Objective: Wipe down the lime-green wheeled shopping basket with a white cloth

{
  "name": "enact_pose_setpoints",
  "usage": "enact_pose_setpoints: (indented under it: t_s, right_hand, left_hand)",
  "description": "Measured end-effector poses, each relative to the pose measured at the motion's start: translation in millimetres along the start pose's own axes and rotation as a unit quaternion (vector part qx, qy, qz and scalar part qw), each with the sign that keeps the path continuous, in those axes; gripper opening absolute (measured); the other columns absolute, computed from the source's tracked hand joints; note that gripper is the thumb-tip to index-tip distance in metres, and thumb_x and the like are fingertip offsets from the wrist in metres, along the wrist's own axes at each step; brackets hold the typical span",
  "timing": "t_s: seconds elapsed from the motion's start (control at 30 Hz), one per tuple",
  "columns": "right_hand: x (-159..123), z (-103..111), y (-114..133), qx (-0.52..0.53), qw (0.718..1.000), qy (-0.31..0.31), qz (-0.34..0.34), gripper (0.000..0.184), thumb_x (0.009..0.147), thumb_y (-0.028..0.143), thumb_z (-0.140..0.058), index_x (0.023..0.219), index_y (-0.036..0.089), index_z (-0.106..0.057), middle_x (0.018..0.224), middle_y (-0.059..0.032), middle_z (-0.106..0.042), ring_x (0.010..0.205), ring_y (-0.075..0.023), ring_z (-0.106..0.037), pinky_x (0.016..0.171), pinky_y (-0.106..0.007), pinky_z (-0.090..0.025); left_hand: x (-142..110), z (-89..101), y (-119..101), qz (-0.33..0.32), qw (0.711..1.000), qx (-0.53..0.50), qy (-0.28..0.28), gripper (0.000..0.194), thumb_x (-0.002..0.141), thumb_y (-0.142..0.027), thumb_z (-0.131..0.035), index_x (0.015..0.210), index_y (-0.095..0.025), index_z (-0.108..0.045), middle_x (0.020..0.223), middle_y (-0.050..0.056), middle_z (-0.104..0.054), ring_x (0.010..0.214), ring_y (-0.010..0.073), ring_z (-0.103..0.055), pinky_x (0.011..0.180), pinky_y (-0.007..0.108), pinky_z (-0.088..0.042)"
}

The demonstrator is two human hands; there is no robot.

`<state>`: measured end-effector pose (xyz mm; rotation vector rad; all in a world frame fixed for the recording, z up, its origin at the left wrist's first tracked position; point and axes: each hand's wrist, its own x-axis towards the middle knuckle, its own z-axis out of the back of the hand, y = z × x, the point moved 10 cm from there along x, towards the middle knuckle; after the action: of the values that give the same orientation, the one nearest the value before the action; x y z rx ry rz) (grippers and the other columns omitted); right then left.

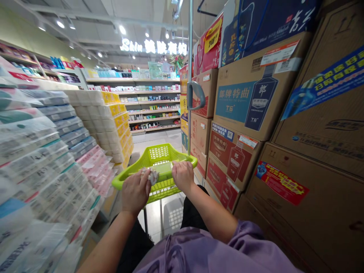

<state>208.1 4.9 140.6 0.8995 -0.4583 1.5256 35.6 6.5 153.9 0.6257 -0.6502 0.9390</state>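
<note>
A lime-green shopping cart (160, 152) with a mesh basket stands right in front of me. My left hand (135, 191) is closed around the left part of its handle. A whitish, crumpled thing (154, 176) shows at the fingers of that hand; its kind is unclear. Farther right, my right hand (183, 175) wraps around the handle, with the fingertips partly hidden. A tall metal pole (190, 45) rises from the cart's right side and carries a grey curved grip (200, 95), which neither hand touches. The basket's bottom is mostly hidden by the handle and hands.
Stacked liquor cartons (237, 102) line the right side closely. On the left are piles of plastic-wrapped paper packs (42, 151) and yellow-and-white packs (113, 121). Tiled floor (152, 140) leads to shelves of small boxed goods (153, 100) at the back.
</note>
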Motion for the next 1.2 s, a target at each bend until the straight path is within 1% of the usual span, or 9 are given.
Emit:
enact_pose_setpoints:
  t_s: [0.07, 0.2, 0.4, 0.5, 0.6, 0.77, 0.9, 1.03, 1.2]
  right_hand:
    - [-0.6, -0.7, 0.4, 0.000, 1.000, -0.001, 0.004, 0.030, 0.096, 0.025, -0.041, 0.114, 0.018, -0.063, 0.094, -0.0059, -0.070, 0.089, -0.0192, -0.057, 0.089, -0.035, -0.029]
    - [-2.0, -4.1, -0.6, 0.006, 1.000, 0.008, 0.001, 0.031, 0.097, 0.026, -0.040, 0.115, 0.018, -0.063, 0.095, -0.0067, -0.070, 0.091, -0.0196, -0.057, 0.090, -0.036, -0.029]
    - [1.3, -3.1, -3.1, 0.034, 0.998, 0.038, -0.043, 0.030, 0.095, 0.024, -0.042, 0.116, 0.018, -0.063, 0.100, -0.0077, -0.069, 0.098, -0.0207, -0.058, 0.093, -0.036, -0.033]
    - [18.7, 17.5, 11.9, 0.104, 0.993, 0.030, -0.047, 0.031, 0.094, 0.027, -0.045, 0.119, 0.018, -0.062, 0.118, -0.0085, -0.065, 0.112, -0.0209, -0.054, 0.098, -0.035, -0.036]
    - [38.8, 37.7, 50.8, 0.192, 0.980, 0.034, 0.047, 0.039, 0.098, 0.032, -0.039, 0.130, 0.018, -0.054, 0.135, -0.0069, -0.055, 0.126, -0.0173, -0.046, 0.105, -0.031, -0.034]
    - [31.4, 8.6, 76.4, 0.160, 0.971, 0.141, 0.112, 0.047, 0.100, 0.041, -0.034, 0.141, 0.020, -0.041, 0.141, -0.0063, -0.051, 0.127, -0.0181, -0.046, 0.105, -0.035, -0.035]
    - [12.6, -10.2, 69.3, 0.093, 0.979, 0.146, 0.112, 0.045, 0.097, 0.042, -0.043, 0.135, 0.019, -0.048, 0.137, -0.0090, -0.054, 0.125, -0.0230, -0.047, 0.104, -0.041, -0.034]
    - [18.1, -11.7, 58.9, 0.091, 0.981, 0.138, 0.102, 0.034, 0.092, 0.031, -0.050, 0.124, 0.021, -0.058, 0.129, -0.0053, -0.061, 0.122, -0.0217, -0.049, 0.106, -0.042, -0.032]
    - [36.3, -9.3, 18.2, 0.064, 0.992, 0.110, -0.026, 0.031, 0.087, 0.021, -0.051, 0.115, 0.019, -0.063, 0.129, -0.0073, -0.060, 0.125, -0.0236, -0.046, 0.105, -0.041, -0.033]
  left_hand:
    - [-3.5, 2.6, 0.9, 0.006, 1.000, 0.000, -0.012, 0.040, 0.095, -0.035, -0.036, 0.118, -0.017, -0.063, 0.108, 0.013, -0.068, 0.100, 0.0268, -0.061, 0.086, 0.040, -0.043]
    - [4.3, -8.4, 12.2, 0.072, 0.996, 0.002, 0.056, 0.045, 0.097, -0.036, -0.029, 0.115, -0.015, -0.064, 0.092, 0.012, -0.069, 0.082, 0.0260, -0.065, 0.075, 0.040, -0.047]
    - [-2.8, -3.2, -18.8, -0.032, 0.997, -0.072, 0.000, 0.041, 0.094, -0.027, -0.039, 0.131, -0.018, -0.052, 0.136, 0.016, -0.053, 0.131, 0.0315, -0.044, 0.106, 0.049, -0.038]
    - [-1.7, -3.9, -31.7, -0.060, 0.990, -0.131, -0.008, 0.050, 0.092, -0.024, -0.041, 0.142, -0.016, -0.037, 0.138, 0.016, -0.052, 0.134, 0.0308, -0.041, 0.110, 0.050, -0.035]
    - [12.1, -5.3, -37.6, -0.045, 0.975, -0.218, 0.008, 0.067, 0.091, -0.024, -0.042, 0.151, -0.015, -0.013, 0.144, 0.018, -0.044, 0.133, 0.0299, -0.043, 0.107, 0.049, -0.041]
    - [28.0, -3.1, -11.1, 0.055, 0.924, -0.377, -0.002, 0.081, 0.089, -0.025, -0.041, 0.151, -0.022, 0.011, 0.156, 0.019, -0.021, 0.126, 0.0263, -0.050, 0.097, 0.044, -0.049]
    - [26.5, -5.9, 20.1, 0.135, 0.939, -0.317, -0.003, 0.063, 0.093, -0.027, -0.030, 0.152, -0.017, -0.008, 0.152, 0.019, -0.029, 0.124, 0.0250, -0.052, 0.093, 0.041, -0.050]
    - [25.6, -24.2, 0.8, 0.069, 0.981, -0.109, 0.145, 0.052, 0.097, -0.038, -0.026, 0.139, -0.012, -0.044, 0.135, 0.018, -0.054, 0.109, 0.0297, -0.061, 0.087, 0.043, -0.048]
    - [21.8, -24.0, -13.3, 0.022, 0.985, -0.020, 0.172, 0.057, 0.098, -0.045, -0.024, 0.143, -0.015, -0.039, 0.129, 0.014, -0.060, 0.094, 0.0258, -0.066, 0.075, 0.034, -0.046]
